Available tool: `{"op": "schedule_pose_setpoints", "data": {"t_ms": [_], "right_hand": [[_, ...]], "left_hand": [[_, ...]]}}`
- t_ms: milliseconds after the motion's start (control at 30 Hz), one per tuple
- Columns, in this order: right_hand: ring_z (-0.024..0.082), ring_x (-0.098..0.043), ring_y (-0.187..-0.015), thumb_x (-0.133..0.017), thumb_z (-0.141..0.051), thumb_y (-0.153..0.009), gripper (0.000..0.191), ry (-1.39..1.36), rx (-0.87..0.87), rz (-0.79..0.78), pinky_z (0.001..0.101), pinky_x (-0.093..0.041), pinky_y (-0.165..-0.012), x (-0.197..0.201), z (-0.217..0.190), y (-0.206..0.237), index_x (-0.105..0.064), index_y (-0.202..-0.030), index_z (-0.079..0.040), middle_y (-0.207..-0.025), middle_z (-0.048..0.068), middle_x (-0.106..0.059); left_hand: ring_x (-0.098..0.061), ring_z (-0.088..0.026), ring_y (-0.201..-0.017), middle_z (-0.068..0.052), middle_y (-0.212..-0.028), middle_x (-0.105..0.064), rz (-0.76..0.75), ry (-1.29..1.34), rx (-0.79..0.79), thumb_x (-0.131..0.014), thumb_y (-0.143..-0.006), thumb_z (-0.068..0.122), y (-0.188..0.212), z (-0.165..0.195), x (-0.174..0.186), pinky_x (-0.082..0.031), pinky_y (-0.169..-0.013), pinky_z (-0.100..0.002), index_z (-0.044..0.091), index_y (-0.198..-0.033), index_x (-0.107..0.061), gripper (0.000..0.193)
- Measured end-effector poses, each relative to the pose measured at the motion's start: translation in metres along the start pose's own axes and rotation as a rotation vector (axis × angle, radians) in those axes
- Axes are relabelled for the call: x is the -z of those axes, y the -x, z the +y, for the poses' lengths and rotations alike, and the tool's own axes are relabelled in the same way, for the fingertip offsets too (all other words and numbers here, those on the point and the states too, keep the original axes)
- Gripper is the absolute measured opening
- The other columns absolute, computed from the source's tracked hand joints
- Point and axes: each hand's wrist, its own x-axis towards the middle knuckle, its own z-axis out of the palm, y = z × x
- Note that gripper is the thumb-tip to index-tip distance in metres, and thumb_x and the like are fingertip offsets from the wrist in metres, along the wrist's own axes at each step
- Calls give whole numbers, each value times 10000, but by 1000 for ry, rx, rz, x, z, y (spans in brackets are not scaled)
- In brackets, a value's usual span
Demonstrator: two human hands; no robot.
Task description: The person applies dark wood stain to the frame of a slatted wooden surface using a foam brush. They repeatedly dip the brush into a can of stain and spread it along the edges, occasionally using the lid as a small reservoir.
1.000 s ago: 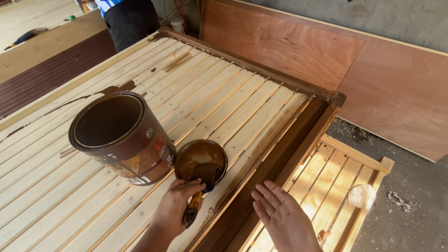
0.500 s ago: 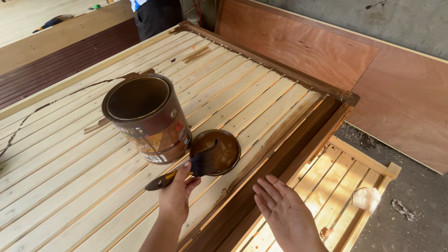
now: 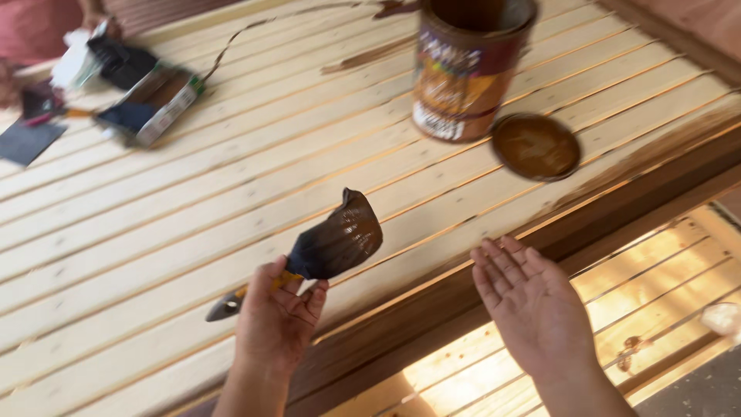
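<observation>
While the left hand (image 3: 276, 324) has its grip closed on a stain-soaked dark rag (image 3: 337, 241) above the pale slatted panel (image 3: 154, 224), the right hand (image 3: 532, 309) hovers empty, fingers spread, over the stained frame edge (image 3: 617, 201). Behind stand the open stain can (image 3: 467, 66) and, just beside it, its lid (image 3: 536, 146). Risk: the loaded rag may drip onto bare slats, leaving uneven blotches.

A pale slatted panel (image 3: 193, 208) is carrying everything, its right edge (image 3: 587, 224) showing dark stain. A tin (image 3: 467, 66) is standing at the far side, its lid (image 3: 536, 146) lying just beside it. At far left a small box (image 3: 154, 104) and dark bits (image 3: 31, 139) are lying.
</observation>
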Motion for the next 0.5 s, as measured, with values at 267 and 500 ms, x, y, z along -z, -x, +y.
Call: {"op": "schedule_pose_setpoints", "data": {"t_ms": [267,500], "right_hand": [[312,-518,-1331,-476,-260,-1020,311,35,-114,-19,426,-429,-1162,-68,156,84,-532,-1223,-32,-1340,156,-541],[319,-528,-1313,-461,-244,-1010,315,119,-203,-77,441,-438,-1136,-116,218,115,-541,-1223,-27,-1340,162,-555]], "left_hand": [[-676,-286,-857,-117,-1011,-724,160,-253,-312,-581,-1033,296,115,196,231,-557,-779,-386,37,-1076,-647,271],[-661,-270,-967,-102,-1064,-726,309,-261,-301,-535,-1030,267,181,246,317,-528,-864,-381,21,-1119,-676,297]]}}
